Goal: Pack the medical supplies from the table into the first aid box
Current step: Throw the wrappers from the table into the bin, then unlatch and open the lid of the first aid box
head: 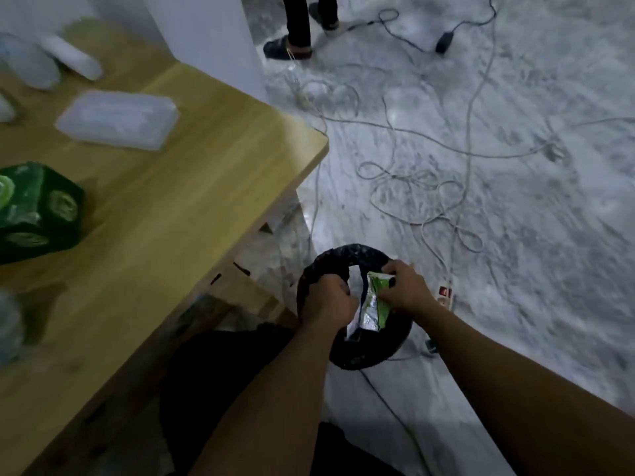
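Note:
Both my hands reach down over a round bin lined with a black bag point(319, 266) on the floor beside the table. My right hand point(403, 286) pinches a green and silver wrapper point(372, 309) above the bin's opening. My left hand point(326, 297) is closed at the wrapper's left side; what it grips is hidden. On the wooden table point(192, 201) lie a clear plastic box point(118, 120), a green packet point(34, 209) and blurred white and clear items point(74, 56) at the far left.
White cables point(412, 187) sprawl over the pale floor, with a power strip point(445, 295) just right of the bin and a black adapter point(445, 41) farther off. Another person's legs and sandals point(292, 48) stand at the top. A white pillar point(206, 29) rises behind the table.

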Available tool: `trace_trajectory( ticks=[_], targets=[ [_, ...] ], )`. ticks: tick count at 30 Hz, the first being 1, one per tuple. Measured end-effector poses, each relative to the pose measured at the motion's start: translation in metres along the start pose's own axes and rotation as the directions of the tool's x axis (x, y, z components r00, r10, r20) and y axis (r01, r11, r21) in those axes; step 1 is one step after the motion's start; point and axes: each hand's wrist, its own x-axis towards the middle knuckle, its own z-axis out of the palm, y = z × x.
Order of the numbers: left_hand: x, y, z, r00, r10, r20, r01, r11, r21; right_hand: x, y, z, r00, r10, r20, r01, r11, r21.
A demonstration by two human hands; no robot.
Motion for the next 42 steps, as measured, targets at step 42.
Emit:
trace_trajectory(
  ticks=[42],
  targets=[
    [-0.349, -0.127, -0.389, 0.539, 0.065, -0.840, -0.196, 0.979, -0.050, -0.327, -0.430, 0.020, 0.449, -0.852, 0.269, 0.894, 0.427, -0.139]
  ],
)
